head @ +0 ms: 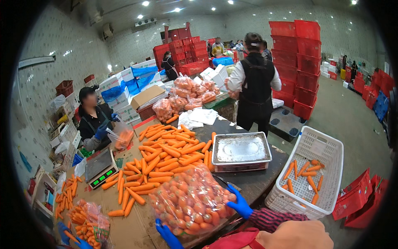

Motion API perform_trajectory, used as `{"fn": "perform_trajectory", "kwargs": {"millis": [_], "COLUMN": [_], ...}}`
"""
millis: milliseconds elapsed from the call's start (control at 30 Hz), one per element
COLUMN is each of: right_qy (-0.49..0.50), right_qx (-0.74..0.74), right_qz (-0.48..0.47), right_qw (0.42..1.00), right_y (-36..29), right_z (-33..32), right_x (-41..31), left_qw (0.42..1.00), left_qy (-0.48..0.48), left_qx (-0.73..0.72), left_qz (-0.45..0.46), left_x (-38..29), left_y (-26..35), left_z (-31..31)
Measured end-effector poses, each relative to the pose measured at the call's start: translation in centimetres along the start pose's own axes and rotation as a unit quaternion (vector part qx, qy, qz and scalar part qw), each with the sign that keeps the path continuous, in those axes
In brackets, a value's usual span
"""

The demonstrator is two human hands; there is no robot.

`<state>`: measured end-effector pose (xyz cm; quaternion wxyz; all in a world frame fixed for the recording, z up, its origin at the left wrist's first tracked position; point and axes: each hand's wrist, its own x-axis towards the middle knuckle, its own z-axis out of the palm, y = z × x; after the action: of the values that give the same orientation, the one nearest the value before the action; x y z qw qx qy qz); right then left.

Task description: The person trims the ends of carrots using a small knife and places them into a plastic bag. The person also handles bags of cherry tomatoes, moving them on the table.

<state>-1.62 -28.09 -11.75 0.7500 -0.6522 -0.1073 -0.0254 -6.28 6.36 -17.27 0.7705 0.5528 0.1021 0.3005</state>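
Note:
A large clear plastic bag of carrots [191, 199], their ends facing up, lies at the near edge of the table. My right hand [239, 202], in a blue glove, presses against the bag's right side. At the bag's lower left corner is my left hand [168, 235], also blue-gloved, its fingers against the plastic. Beyond the bag spreads a pile of loose carrots [168, 152] on the cardboard-covered table. A scale with a metal tray [242, 147] stands to the right of the pile. Just behind the bag, a knife [228, 183] is partly hidden.
A white crate [334, 183] with carrots stands at right. At left are a digital scale [101, 168], another carrot bag [90, 221] and a co-worker's gloved hands [74, 238]. A person [96, 115] across holds a bag; another [256, 84] stands by tall red crates [307, 65].

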Motion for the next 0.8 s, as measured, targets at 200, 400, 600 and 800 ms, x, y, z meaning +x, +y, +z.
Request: {"fn": "perform_trajectory", "kwargs": {"millis": [200, 400, 600, 800], "right_qy": [0.131, 0.178, 0.071, -0.032], "right_qx": [0.132, 0.102, 0.096, 0.085], "right_qz": [0.069, 0.038, -0.036, 0.003], "right_qw": [0.980, 0.978, 0.992, 0.996], "right_y": [10.1, 9.2, 12.2, 11.4], "right_z": [1.3, 5.5, 9.1, 6.8], "right_x": [-2.2, -1.4, 4.2, 6.4], "left_qw": [0.991, 0.991, 0.984, 0.988], "left_qy": [0.029, 0.041, -0.128, -0.102], "left_qx": [0.122, 0.059, -0.112, -0.116], "left_qz": [-0.042, -0.115, -0.042, -0.023], "left_x": [-4.7, 0.8, 11.9, 12.2], "left_y": [10.0, 11.1, 3.5, 1.9], "left_z": [7.1, 7.8, 2.9, 1.8]}}
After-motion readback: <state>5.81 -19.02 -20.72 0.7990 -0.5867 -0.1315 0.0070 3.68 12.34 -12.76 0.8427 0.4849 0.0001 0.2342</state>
